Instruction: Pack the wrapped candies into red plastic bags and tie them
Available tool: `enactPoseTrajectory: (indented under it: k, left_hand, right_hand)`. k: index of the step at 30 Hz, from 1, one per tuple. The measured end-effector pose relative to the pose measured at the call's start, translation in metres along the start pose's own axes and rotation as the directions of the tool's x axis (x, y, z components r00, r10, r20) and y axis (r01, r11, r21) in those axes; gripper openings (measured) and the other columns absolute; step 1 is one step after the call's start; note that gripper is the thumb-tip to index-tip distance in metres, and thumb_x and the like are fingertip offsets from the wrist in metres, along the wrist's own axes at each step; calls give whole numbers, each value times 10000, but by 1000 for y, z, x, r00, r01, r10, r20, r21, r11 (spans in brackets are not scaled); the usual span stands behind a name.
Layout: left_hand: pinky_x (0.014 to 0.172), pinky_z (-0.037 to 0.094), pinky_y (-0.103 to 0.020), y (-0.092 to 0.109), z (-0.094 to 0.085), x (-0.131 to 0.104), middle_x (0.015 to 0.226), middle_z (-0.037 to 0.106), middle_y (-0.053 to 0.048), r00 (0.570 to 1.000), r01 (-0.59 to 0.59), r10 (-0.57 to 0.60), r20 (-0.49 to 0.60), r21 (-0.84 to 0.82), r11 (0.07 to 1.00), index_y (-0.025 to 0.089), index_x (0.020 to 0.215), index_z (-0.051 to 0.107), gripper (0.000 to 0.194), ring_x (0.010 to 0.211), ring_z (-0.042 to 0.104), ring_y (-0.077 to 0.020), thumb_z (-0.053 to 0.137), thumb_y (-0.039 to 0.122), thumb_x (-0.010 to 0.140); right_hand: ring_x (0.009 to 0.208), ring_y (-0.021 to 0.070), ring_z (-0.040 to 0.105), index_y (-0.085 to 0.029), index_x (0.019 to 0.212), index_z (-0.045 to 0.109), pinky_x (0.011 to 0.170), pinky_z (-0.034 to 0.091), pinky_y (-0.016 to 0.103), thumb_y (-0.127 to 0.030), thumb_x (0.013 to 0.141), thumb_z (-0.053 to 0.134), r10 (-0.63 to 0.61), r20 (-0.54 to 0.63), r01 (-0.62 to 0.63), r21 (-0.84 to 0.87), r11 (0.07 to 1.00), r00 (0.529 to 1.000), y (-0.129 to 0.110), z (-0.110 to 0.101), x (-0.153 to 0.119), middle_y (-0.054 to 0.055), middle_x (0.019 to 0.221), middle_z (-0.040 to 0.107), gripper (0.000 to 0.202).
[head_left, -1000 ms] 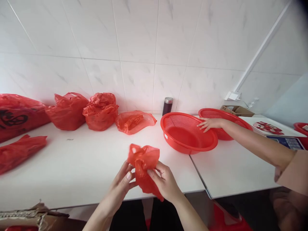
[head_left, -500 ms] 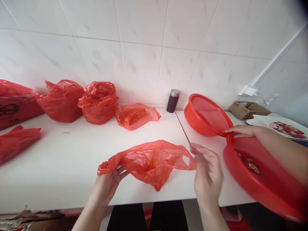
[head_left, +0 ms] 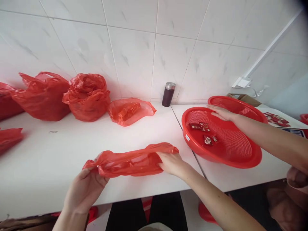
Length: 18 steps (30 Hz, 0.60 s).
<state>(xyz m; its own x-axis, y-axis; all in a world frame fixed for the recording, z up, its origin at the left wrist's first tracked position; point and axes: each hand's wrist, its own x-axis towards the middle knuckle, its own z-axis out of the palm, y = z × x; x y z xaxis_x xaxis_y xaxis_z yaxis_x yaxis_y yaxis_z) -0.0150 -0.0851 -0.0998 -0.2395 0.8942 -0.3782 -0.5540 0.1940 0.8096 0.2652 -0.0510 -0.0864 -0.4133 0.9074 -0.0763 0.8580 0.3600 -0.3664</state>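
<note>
A thin red plastic bag (head_left: pixel 134 162) is stretched sideways over the near part of the white table. My left hand (head_left: pixel 88 184) grips its bunched left end between thumb and fingers. At the right end, my right hand (head_left: pixel 170 163) reaches into the bag's mouth and holds that side out; most of its fingers are hidden by the film. To the right, a red plastic basket (head_left: pixel 233 154) holds several small dark red wrapped packets (head_left: pixel 208 140). A co-worker's hand (head_left: pixel 222 113) lies at this basket's far side, beside a second red basket (head_left: pixel 243 104).
Full red bags (head_left: pixel 88 99) stand along the tiled wall at the left, with a flat red bag (head_left: pixel 131 110) beside them. A dark flask (head_left: pixel 168 94) stands against the wall. More red packets (head_left: pixel 276 119) lie on a white surface at the far right.
My right hand has gone from the bag's handle into its mouth, and the bag is pulled longer and narrower. The co-worker's basket with packets has swung up onto the table, nearer the middle.
</note>
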Motion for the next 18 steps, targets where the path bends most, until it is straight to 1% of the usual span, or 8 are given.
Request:
enactPoseTrajectory:
  k: [4,5,8,11,12,14,16,18]
  left_hand:
    - [999,478,-391,6,5,-14,1155,647,-11,952,-267,290,-99,196,944,295,1093,625,388,1163,569,-251,690,264,712]
    - [1088,395,-423,6,13,-25,1268,588,-10,877,-426,474,-80,325,844,313,1139,600,427,1268,493,-266,698,274,726]
    - [1190,214,-490,0,45,-62,1475,392,-9,500,-756,837,223,583,296,292,1012,634,246,1395,346,-307,673,257,771]
    - [1157,170,-611,-21,71,-67,1497,396,-17,364,-794,715,597,601,-97,285,836,712,78,1413,293,-391,648,266,796]
    - [1142,120,-655,-30,75,-58,1502,412,-28,394,-755,626,673,625,-197,295,837,739,94,1437,227,-420,653,287,800]
    - [1096,68,-723,-42,73,-25,1541,379,-70,552,-646,429,715,692,-323,279,870,762,146,1455,127,-466,622,296,832]
    - [1040,110,-771,-44,63,11,1561,333,-145,717,-496,324,617,779,-383,214,833,766,214,1424,178,-514,589,333,854]
    - [1029,234,-728,-36,52,38,1582,262,-197,793,-365,337,507,839,-404,153,929,763,308,1409,220,-518,524,341,883]
  right_hand:
    - [1193,335,545,-255,1411,467,862,481,413,-85,723,579,65,81,-58,-92,994,995,-1,-13,2,124,1375,527,718]
    - [1186,341,545,-244,1388,494,845,487,410,-89,722,583,75,100,-63,-122,991,992,-3,-14,3,135,1363,525,690]
    - [1250,361,476,-235,1321,554,856,488,415,-109,707,618,67,118,-46,-176,983,991,-7,-13,8,147,1347,505,630]
    - [1293,384,425,-238,1325,552,885,482,451,-153,700,655,51,154,-21,-193,981,987,-9,-11,10,160,1354,487,639]
    - [1284,388,438,-249,1336,547,883,483,458,-149,698,654,38,171,-4,-192,981,984,-9,-11,9,160,1369,479,654]
    - [1224,385,513,-297,1372,524,864,493,466,-125,700,635,31,229,10,-176,984,973,-6,-14,5,144,1405,475,702]
    - [1190,375,559,-362,1425,464,877,489,476,-120,719,618,52,282,-13,-139,990,958,1,-18,-3,120,1451,462,762]
    - [1253,366,522,-411,1440,434,933,464,474,-146,741,621,68,281,-46,-84,995,957,10,-23,-11,80,1496,435,770]
